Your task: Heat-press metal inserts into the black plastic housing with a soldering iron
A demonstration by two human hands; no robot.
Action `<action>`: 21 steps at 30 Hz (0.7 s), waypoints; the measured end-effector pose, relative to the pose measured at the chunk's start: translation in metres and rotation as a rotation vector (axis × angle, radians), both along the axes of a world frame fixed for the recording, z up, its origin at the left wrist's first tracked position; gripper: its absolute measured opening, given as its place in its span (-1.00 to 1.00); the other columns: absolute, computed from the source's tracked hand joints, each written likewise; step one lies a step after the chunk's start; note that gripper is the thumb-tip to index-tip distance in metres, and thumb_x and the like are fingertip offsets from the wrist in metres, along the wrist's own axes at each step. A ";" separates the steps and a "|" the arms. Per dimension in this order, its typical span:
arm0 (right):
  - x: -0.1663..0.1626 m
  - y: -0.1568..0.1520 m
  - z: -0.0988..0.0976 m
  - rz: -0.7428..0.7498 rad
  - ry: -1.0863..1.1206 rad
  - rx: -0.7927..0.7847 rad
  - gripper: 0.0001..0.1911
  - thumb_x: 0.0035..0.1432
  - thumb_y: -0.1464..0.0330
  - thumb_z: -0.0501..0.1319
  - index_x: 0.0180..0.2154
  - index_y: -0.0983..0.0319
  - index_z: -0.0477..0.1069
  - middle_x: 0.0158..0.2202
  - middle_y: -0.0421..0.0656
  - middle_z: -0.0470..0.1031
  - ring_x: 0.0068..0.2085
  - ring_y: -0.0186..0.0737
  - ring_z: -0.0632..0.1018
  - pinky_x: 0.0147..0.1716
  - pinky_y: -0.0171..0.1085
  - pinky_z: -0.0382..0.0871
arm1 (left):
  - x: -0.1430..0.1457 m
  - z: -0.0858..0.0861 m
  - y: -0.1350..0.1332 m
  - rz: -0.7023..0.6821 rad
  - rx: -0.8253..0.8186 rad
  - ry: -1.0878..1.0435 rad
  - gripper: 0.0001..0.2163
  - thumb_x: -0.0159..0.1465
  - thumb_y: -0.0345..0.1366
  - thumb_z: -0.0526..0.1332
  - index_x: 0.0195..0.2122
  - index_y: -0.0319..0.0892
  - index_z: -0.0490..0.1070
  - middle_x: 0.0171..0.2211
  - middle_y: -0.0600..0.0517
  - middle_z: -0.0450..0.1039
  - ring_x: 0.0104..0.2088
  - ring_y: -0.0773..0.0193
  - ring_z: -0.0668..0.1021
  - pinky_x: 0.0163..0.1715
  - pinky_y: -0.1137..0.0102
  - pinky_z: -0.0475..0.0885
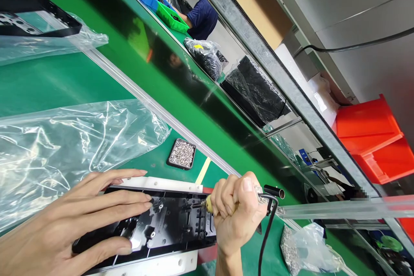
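A black plastic housing lies in a white fixture on the green bench. My left hand rests flat on the housing's left part, fingers stretched out. My right hand is closed in a fist round an electric screwdriver, whose tip points into the housing. A black cable hangs from the tool. A small black tray of silvery screws sits just beyond the fixture.
A large clear plastic bag lies to the left. A smaller bag of screws sits at the right. A green conveyor belt runs past. Beyond it are bagged black parts, another person's blue sleeve and red bins.
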State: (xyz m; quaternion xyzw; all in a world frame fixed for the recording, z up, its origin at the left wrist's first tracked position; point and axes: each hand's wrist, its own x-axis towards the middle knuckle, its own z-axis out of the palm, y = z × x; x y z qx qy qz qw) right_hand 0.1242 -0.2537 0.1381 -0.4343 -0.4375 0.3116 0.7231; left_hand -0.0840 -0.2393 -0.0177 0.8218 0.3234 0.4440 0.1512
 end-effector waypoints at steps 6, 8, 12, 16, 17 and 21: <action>0.000 0.000 -0.001 0.012 -0.011 -0.004 -0.57 0.28 0.29 0.15 -0.57 0.16 0.00 -0.70 -0.39 -0.05 -0.71 -0.44 0.01 -0.76 -0.44 0.00 | -0.002 0.003 0.002 0.010 0.007 0.014 -0.64 0.32 0.13 0.13 0.09 0.25 0.47 0.09 0.30 0.47 0.35 -0.09 0.30 0.18 -0.10 0.52; 0.001 0.000 -0.001 0.005 -0.013 -0.002 -0.57 0.27 0.30 0.15 -0.57 0.16 0.00 -0.70 -0.39 -0.04 -0.70 -0.44 0.01 -0.76 -0.43 0.00 | 0.013 -0.007 -0.013 0.037 0.029 -0.063 -0.58 0.25 0.29 0.09 -0.08 0.27 0.57 0.06 0.33 0.49 0.41 -0.08 0.20 0.25 -0.06 0.46; 0.001 -0.001 -0.001 0.009 -0.016 0.009 -0.58 0.31 0.31 0.11 -0.56 0.16 0.00 -0.70 -0.39 -0.04 -0.70 -0.44 0.01 -0.76 -0.44 -0.01 | 0.037 -0.025 -0.038 0.037 0.063 -0.101 -0.54 0.18 0.39 0.10 -0.22 0.28 0.60 0.04 0.35 0.51 0.44 -0.02 0.11 0.31 0.00 0.41; 0.001 0.000 -0.002 0.015 -0.009 0.012 -0.60 0.31 0.33 0.10 -0.55 0.15 0.02 -0.70 -0.39 -0.03 -0.70 -0.43 0.02 -0.75 -0.43 0.00 | 0.027 -0.020 -0.033 0.037 0.066 -0.067 -0.58 0.16 0.39 0.17 -0.21 0.31 0.60 0.03 0.35 0.51 0.43 0.01 0.14 0.30 0.05 0.42; 0.001 0.000 -0.002 0.015 -0.007 0.012 -0.61 0.30 0.33 0.10 -0.55 0.15 0.02 -0.70 -0.39 -0.02 -0.70 -0.43 0.02 -0.75 -0.43 0.00 | 0.022 -0.015 -0.027 0.041 0.051 -0.064 -0.59 0.16 0.38 0.18 -0.19 0.32 0.59 0.03 0.35 0.51 0.43 0.01 0.17 0.30 0.07 0.42; 0.002 0.000 -0.004 0.012 0.001 -0.001 -0.61 0.29 0.32 0.12 -0.56 0.15 0.04 -0.70 -0.39 -0.02 -0.71 -0.42 0.02 -0.76 -0.41 -0.01 | 0.003 0.016 -0.003 0.021 -0.113 -0.093 -0.61 0.21 0.29 0.28 -0.01 0.33 0.52 0.00 0.30 0.54 0.30 0.06 0.38 0.22 0.10 0.48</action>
